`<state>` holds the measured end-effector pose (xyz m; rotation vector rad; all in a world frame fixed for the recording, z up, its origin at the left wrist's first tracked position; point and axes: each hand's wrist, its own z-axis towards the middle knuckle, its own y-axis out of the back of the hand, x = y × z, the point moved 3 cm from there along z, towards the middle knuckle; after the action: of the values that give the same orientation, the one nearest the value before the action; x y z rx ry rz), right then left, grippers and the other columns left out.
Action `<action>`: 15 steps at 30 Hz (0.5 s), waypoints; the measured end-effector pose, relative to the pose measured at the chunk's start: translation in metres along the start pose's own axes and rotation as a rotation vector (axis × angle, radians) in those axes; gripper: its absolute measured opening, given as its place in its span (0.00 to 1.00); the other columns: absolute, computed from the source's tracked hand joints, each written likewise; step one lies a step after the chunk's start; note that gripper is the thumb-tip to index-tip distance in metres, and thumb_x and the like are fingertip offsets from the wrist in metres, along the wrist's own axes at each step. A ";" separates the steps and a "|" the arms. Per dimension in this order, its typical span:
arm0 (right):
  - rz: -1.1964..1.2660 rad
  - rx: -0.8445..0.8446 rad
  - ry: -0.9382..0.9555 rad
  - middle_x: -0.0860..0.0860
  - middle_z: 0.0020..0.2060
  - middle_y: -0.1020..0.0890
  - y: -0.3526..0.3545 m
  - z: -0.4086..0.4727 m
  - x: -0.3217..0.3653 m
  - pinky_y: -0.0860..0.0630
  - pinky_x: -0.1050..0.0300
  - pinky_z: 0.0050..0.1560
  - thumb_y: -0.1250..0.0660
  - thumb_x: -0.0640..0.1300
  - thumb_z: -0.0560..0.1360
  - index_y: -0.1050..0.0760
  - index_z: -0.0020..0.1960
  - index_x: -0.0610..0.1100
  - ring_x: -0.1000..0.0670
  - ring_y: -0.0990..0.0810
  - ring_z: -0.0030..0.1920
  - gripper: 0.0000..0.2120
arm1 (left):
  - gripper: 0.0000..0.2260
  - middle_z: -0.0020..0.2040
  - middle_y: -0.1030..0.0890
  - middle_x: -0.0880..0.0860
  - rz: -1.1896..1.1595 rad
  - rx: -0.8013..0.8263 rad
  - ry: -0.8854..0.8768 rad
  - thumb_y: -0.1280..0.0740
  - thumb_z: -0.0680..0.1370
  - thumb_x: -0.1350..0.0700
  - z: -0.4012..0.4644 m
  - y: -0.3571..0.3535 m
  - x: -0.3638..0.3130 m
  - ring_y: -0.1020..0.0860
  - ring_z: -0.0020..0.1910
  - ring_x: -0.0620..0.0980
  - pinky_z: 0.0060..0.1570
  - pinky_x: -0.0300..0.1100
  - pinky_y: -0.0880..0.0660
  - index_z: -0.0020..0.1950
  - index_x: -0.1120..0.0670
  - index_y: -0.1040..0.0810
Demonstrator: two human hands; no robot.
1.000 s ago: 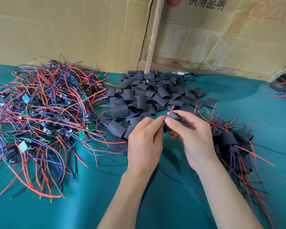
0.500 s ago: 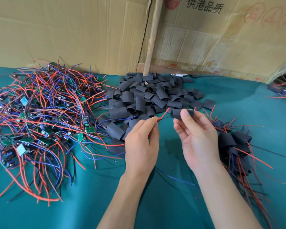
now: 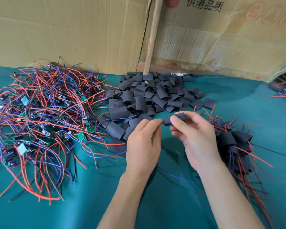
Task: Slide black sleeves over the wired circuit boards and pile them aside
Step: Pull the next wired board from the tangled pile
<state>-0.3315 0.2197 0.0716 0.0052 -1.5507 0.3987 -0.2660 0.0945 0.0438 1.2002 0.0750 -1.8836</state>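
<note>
Right fingers: the right hand pinched a black sleeve between thumb and fingertips, holding it above the cloth near the middle of the scene.
Left fingers: the left hand pinched red wire ends at the sleeve's left opening; the board itself was hidden behind the fingers.
Wires in hand: a blue wire trailed out under the hands toward the near side.
Step in hand: this looked like threading the leads into the sleeve so the board could follow.
Doing it well: the sleeve mouth probably needed a light squeeze to stay open; the leads should go in bunched together, then be pulled from the far end so that the board enters squarely without snagging a corner.
Spare sleeves: a heap of loose sleeves lay just beyond the hands.
Unsleeved boards: a tangle of wired boards with red and blue leads filled the left.
Finished pile: the sleeved boards were stacked at the right, just beside the right hand.
Surface: a green cloth covered the table.
Backdrop: cardboard sheets stood along the far edge.
</note>
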 end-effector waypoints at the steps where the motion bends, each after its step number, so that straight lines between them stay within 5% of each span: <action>1: -0.024 -0.003 0.013 0.46 0.42 0.15 -0.002 0.000 -0.002 0.21 0.60 0.38 0.25 0.33 0.74 0.18 0.48 0.41 0.49 0.17 0.37 0.06 | 0.10 0.47 0.18 0.51 -0.008 0.009 0.031 0.35 0.81 0.59 0.000 0.000 0.000 0.24 0.42 0.51 0.43 0.41 0.27 0.61 0.55 0.19; 5: -0.056 0.008 0.012 0.48 0.40 0.15 -0.009 -0.003 -0.007 0.22 0.60 0.36 0.25 0.32 0.73 0.17 0.47 0.42 0.50 0.18 0.38 0.08 | 0.17 0.47 0.19 0.48 -0.081 0.093 0.126 0.41 0.80 0.58 -0.003 -0.002 -0.001 0.24 0.45 0.55 0.45 0.46 0.29 0.69 0.50 0.29; 10: 0.195 -0.023 -0.176 0.50 0.35 0.17 -0.013 -0.004 -0.015 0.25 0.64 0.33 0.26 0.29 0.71 0.20 0.50 0.42 0.53 0.22 0.31 0.12 | 0.21 0.48 0.18 0.55 -0.076 0.167 0.123 0.46 0.75 0.59 -0.003 -0.001 -0.005 0.24 0.45 0.63 0.42 0.51 0.29 0.66 0.43 0.36; 15: 0.199 0.033 -0.187 0.47 0.38 0.16 -0.021 -0.007 -0.019 0.26 0.62 0.36 0.25 0.30 0.70 0.16 0.47 0.41 0.51 0.24 0.34 0.09 | 0.26 0.66 0.23 0.48 -0.155 0.162 0.171 0.46 0.72 0.61 -0.004 0.001 -0.006 0.25 0.62 0.52 0.61 0.50 0.26 0.66 0.40 0.38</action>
<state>-0.3184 0.1969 0.0581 -0.0894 -1.7355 0.5948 -0.2623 0.0994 0.0463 1.5035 0.1134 -1.9460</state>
